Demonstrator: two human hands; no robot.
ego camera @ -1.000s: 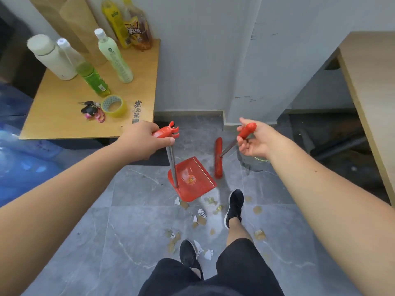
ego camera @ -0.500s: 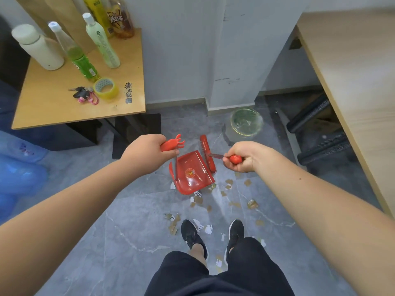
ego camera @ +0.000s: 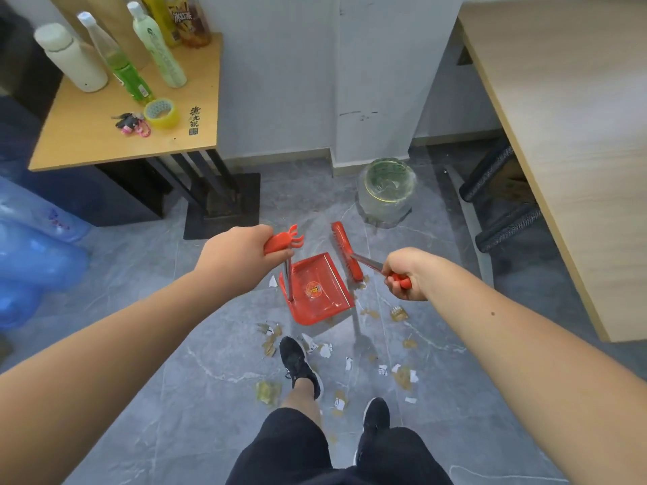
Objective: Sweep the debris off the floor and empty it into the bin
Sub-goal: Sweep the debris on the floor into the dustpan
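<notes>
My left hand (ego camera: 238, 255) grips the red top of the dustpan's metal handle; the red dustpan (ego camera: 315, 290) rests on the grey floor below it, its open edge toward me. My right hand (ego camera: 406, 273) grips the red handle of the broom, whose red head (ego camera: 346, 250) lies on the floor just right of the pan. Torn paper and brown scraps (ego camera: 399, 313) are scattered on the tiles between the pan and my feet. A bin lined with a clear bag (ego camera: 385, 190) stands by the wall pillar beyond the broom.
A wooden side table (ego camera: 105, 141) with bottles, tape and keys stands at the left, on a black base (ego camera: 224, 204). Blue water jugs (ego camera: 31, 260) lie at far left. A long wooden desk (ego camera: 577, 134) runs along the right, with black chair parts (ego camera: 500, 211) under it.
I have stepped back, so more floor and the whole bin show. Dustpan and broom head came down close together onto the floor, and my right hand dropped lower with the broom handle.
</notes>
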